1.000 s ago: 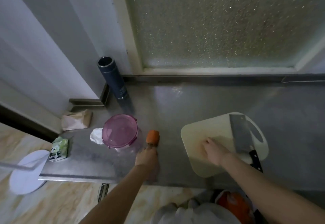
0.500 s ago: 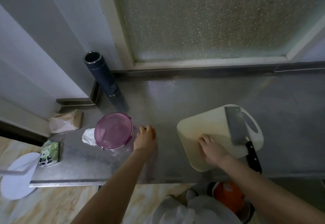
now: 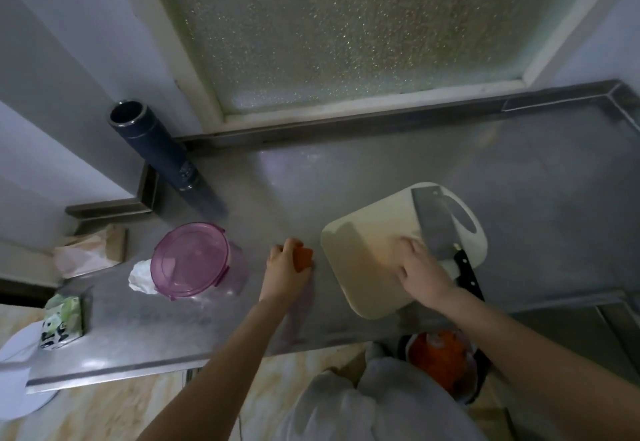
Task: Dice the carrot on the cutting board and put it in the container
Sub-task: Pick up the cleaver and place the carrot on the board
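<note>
Gripping carrot (image 3: 302, 258), left hand (image 3: 284, 269) curled

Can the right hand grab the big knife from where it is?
Probably yes. The right hand lies flat on the cutting board, right beside the knife, with nothing between them. The knife's black handle points back toward the person, so it looks easy to take.

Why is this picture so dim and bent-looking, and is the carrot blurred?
Head view: dim overall, the frosted window being the brightest area; the wide lens bows the counter at its edges; a pale sheen lies on its steel; the carrot in the left hand is soft-edged but plainly orange.
</note>
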Action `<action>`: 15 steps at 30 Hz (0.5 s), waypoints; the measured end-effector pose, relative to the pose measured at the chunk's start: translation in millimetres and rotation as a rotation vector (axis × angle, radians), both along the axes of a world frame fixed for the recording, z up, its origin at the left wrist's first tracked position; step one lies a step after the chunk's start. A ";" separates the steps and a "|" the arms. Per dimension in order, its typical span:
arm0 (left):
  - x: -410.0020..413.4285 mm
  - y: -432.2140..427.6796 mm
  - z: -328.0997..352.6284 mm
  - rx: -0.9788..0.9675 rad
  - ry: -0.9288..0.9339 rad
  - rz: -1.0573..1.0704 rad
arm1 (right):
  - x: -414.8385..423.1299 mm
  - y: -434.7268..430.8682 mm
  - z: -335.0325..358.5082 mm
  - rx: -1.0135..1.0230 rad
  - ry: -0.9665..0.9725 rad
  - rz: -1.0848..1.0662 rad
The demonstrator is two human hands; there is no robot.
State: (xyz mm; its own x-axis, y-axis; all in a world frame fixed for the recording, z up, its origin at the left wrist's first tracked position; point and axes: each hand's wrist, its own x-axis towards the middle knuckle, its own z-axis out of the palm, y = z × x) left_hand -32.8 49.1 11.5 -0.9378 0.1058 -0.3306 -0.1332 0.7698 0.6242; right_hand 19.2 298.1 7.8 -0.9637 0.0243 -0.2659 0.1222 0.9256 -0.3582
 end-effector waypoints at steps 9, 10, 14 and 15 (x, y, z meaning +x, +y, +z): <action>10.3 94.1 3.0 0.090 -0.081 -0.043 | 23.1 74.6 -25.5 0.011 -0.064 -0.433; 11.4 101.1 1.8 0.094 -0.095 -0.034 | 23.9 78.3 -28.6 -0.004 -0.071 -0.450; 11.7 120.6 -5.8 0.085 -0.110 -0.029 | 21.4 87.4 -34.7 0.005 -0.062 -0.450; 10.4 123.9 -7.3 0.080 -0.113 -0.029 | 20.4 88.3 -35.8 0.007 -0.064 -0.450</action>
State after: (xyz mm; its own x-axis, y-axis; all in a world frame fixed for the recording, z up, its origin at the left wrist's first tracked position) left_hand -22.4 172.9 4.2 -0.8911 0.1628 -0.4237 -0.1844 0.7230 0.6657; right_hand 39.6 386.4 -28.1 -0.8382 0.4392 -0.3235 0.5350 0.7773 -0.3310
